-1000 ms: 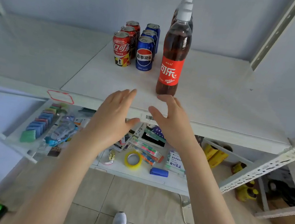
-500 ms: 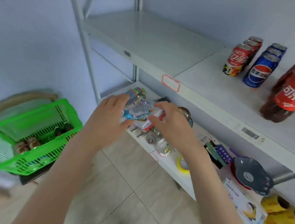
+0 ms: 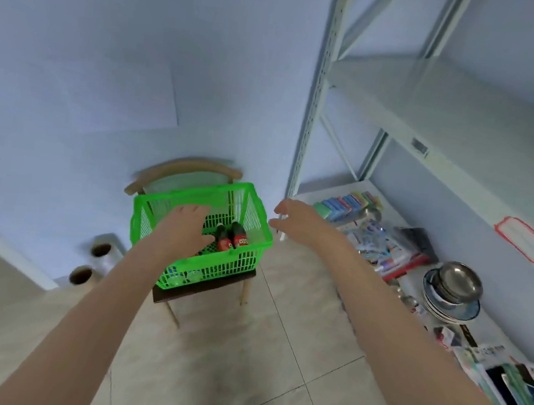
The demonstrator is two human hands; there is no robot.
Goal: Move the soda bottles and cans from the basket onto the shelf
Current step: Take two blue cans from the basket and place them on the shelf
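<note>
Green basket (image 3: 255, 246) on a chair (image 3: 204, 287), two soda bottles (image 3: 232, 238) lying inside near its right rim, left hand (image 3: 185, 226) over the basket with grip spread, right hand (image 3: 300, 221) just outside the right rim, grip spread, bare floor (image 3: 238, 367) before the chair

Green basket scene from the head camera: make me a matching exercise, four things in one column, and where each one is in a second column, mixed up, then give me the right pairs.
Column one:
1. green basket
2. soda bottles
3. left hand
4. metal bowls

Column two:
A. lying inside the basket
B. stacked on the low shelf at the right
C. sitting on the chair seat
D. reaching down into the basket, beside the bottles

Right pairs: 1-C, 2-A, 3-D, 4-B
</note>
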